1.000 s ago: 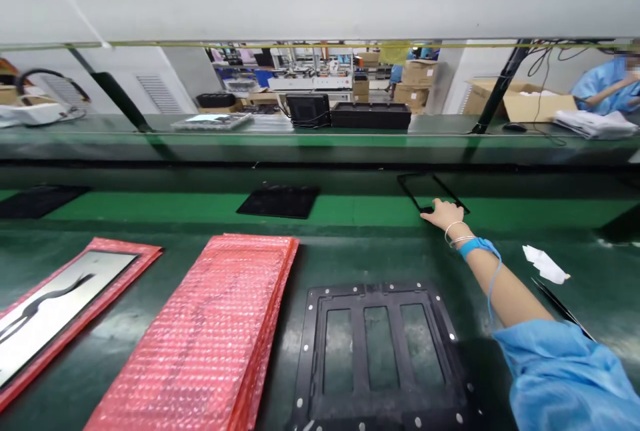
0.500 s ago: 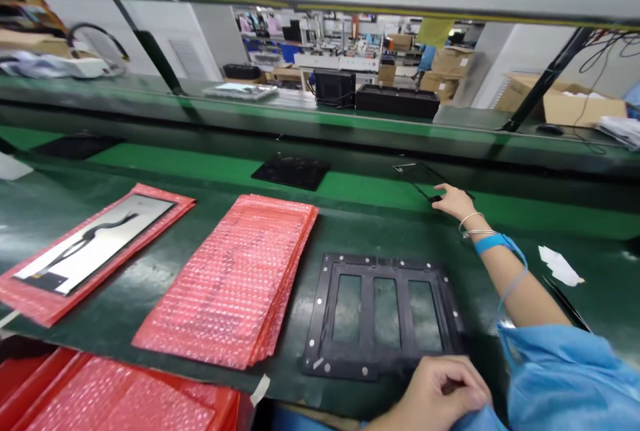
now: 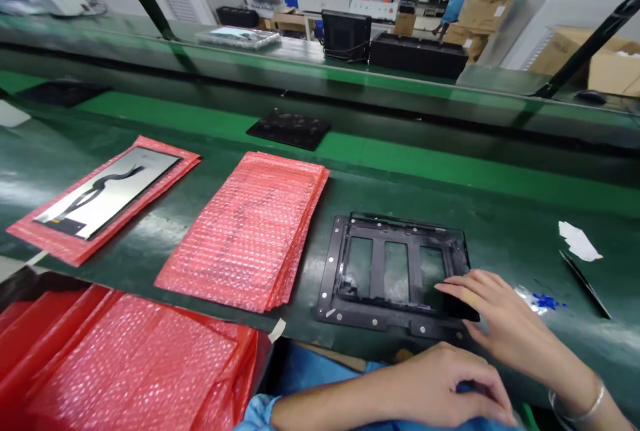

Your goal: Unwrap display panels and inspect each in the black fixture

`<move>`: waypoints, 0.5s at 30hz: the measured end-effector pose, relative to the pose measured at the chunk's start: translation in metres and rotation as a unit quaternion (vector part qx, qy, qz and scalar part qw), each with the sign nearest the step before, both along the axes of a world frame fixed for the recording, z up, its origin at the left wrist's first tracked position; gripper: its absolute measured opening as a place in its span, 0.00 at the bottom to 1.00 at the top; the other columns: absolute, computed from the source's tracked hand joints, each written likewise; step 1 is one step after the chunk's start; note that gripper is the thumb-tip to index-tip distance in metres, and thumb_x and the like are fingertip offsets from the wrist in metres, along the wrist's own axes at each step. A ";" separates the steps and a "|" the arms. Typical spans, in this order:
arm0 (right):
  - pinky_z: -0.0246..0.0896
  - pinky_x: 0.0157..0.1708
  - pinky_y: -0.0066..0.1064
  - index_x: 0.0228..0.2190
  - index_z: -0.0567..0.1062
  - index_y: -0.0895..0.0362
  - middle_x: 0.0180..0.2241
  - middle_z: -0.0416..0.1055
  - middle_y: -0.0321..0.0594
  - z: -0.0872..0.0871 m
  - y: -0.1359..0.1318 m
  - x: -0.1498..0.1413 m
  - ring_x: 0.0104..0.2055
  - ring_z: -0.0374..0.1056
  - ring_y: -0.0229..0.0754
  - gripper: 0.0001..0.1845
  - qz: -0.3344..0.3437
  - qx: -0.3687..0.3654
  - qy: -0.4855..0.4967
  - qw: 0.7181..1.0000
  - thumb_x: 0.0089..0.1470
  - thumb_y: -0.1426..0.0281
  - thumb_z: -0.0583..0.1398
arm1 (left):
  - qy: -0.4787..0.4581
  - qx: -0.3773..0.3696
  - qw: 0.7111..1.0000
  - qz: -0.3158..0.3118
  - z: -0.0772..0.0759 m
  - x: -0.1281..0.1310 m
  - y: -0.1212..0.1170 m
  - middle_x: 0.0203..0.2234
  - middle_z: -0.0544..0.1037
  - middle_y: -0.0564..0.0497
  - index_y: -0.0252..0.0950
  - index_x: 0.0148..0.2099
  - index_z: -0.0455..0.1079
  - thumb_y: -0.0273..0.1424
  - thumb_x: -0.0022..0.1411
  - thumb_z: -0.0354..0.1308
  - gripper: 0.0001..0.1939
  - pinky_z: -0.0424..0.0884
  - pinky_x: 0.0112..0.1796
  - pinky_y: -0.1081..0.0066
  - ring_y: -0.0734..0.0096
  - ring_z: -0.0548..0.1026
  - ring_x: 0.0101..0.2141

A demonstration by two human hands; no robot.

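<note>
A black fixture plate [image 3: 333, 271] with three window openings lies on the dark green bench in front of me. A thin black frame [image 3: 400, 221] rests on top of it. My right hand [image 3: 505, 324] lies over the plate's near right corner, fingers stretched together and gripping that corner of the thin frame. A silver bangle is on that wrist. My left hand [image 3: 445, 384] is curled low at the bench's near edge, with a bit of blue showing under its fingers.
A stack of red bubble bags [image 3: 250, 231] lies left of the plate. Farther left, a panel [image 3: 107, 191] rests on another red bag, with more red bags [image 3: 125, 364] below. A black tray [image 3: 289, 129] sits on the green conveyor. White scrap [image 3: 577, 241] and black stick [image 3: 585, 274] lie right.
My right hand has drawn back from the conveyor with the thin black frame, which now lies on the fixture plate. My left hand has come further into view. The camera has tilted down.
</note>
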State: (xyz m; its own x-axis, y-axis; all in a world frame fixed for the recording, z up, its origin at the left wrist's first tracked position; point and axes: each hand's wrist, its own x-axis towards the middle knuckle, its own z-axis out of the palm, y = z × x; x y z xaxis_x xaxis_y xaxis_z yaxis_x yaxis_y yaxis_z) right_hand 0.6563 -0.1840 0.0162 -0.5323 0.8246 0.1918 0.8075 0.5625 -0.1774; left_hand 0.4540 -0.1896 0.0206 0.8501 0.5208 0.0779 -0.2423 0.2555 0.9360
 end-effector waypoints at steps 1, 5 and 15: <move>0.68 0.45 0.46 0.53 0.73 0.48 0.47 0.77 0.45 -0.003 -0.002 -0.004 0.44 0.71 0.50 0.33 0.011 0.005 -0.005 1.000 0.44 0.79 0.56 | 0.002 0.045 0.999 0.006 0.006 -0.014 0.001 0.28 0.75 0.48 0.36 0.29 0.70 0.58 0.61 0.56 0.29 0.70 0.44 0.68 0.68 0.72 0.33; 0.66 0.48 0.46 0.53 0.74 0.52 0.47 0.78 0.45 -0.007 -0.003 -0.012 0.46 0.71 0.49 0.34 0.020 -0.006 -0.034 0.999 0.45 0.82 0.54 | 0.072 0.166 0.968 0.173 0.036 -0.091 0.010 0.37 0.82 0.45 0.35 0.41 0.77 0.41 0.67 0.60 0.13 0.72 0.44 0.69 0.65 0.79 0.39; 0.66 0.51 0.42 0.52 0.74 0.52 0.46 0.79 0.40 -0.005 -0.019 -0.024 0.46 0.74 0.44 0.16 -0.037 0.002 0.129 0.991 0.63 0.71 0.58 | 0.526 0.327 0.514 0.593 0.014 -0.238 0.102 0.40 0.76 0.42 0.37 0.39 0.71 0.37 0.61 0.62 0.09 0.65 0.53 0.44 0.45 0.71 0.48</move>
State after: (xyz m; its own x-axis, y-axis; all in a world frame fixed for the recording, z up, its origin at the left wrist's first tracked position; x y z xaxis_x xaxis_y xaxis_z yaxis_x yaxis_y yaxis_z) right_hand 0.6320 -0.2028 0.0115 -0.4038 0.8582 0.3169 0.7748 0.5050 -0.3804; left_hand 0.2162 -0.0875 0.0341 -0.2855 0.8766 0.3874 0.8635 0.0600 0.5007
